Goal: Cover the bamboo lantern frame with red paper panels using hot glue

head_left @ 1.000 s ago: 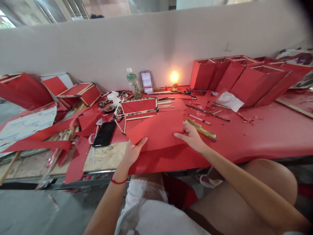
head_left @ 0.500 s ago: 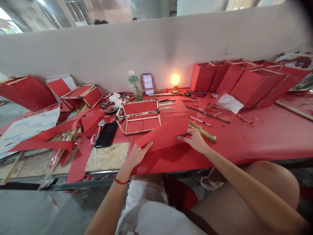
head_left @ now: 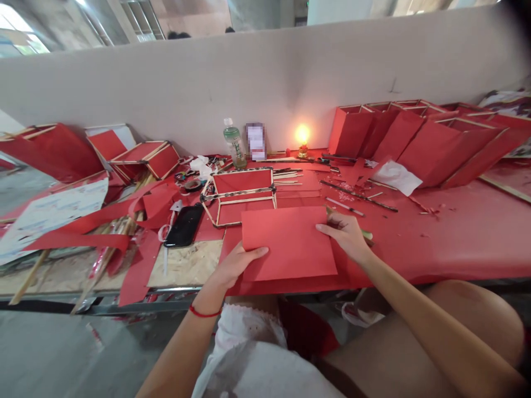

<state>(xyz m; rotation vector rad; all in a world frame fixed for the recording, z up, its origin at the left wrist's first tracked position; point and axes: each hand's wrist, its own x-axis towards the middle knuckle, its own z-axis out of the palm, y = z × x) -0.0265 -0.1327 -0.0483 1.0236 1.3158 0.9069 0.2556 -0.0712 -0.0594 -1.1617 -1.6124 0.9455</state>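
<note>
A rectangular sheet of red paper [head_left: 288, 243] is held up between my two hands over the front of the table, its flat face turned toward me. My left hand [head_left: 236, 267] pinches its left edge, thumb on the near face. At the upper right edge, my right hand [head_left: 346, 235] grips it the same way; the fingers of both hands are partly hidden behind the paper. Just beyond the sheet lies an open box frame of thin wooden sticks [head_left: 246, 200] with dark joints, red showing inside it. Loose sticks [head_left: 288, 177] lie to the frame's right.
A lit lamp [head_left: 302, 143], a bottle [head_left: 235, 145] and a propped phone [head_left: 255, 142] stand along the wall. Red paper-covered boxes [head_left: 448, 145] are grouped at the right. A black phone [head_left: 183, 225] and curled red strips [head_left: 89, 243] lie left. White tissue [head_left: 398, 177] sits right of centre.
The red sheet has turned from a foreshortened, tilted position to face me squarely, its lower edge dropping nearer. Both hands keep their hold, and the view has shifted slightly.
</note>
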